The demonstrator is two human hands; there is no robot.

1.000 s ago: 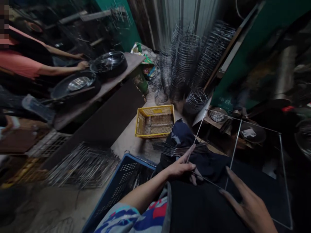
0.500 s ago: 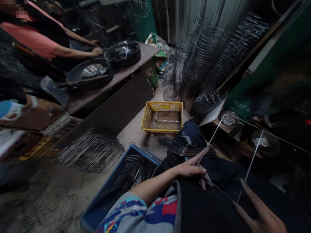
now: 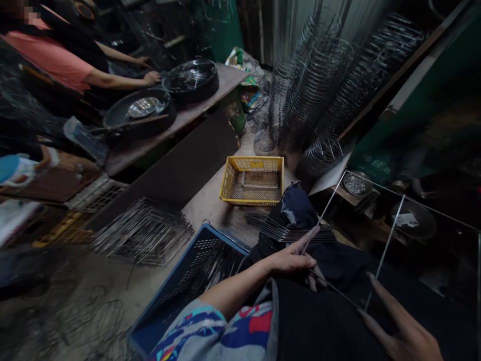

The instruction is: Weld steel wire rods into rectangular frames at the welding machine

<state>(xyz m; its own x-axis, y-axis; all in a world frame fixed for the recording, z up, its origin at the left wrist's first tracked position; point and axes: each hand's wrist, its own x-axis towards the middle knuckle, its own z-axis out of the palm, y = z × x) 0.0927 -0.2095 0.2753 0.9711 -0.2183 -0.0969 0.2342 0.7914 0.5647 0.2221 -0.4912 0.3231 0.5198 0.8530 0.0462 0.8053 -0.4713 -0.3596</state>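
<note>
My left hand pinches the wire frame | my right hand spread, fingers touching the frame | yellow basket ahead

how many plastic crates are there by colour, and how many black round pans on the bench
yellow crate: 1
blue crate: 1
black round pans on the bench: 2
total: 4

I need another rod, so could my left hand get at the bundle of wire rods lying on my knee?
Probably yes: the left hand grips the wire frame right beside the bundle of wire rods, nothing between, though it must let go first.
</note>
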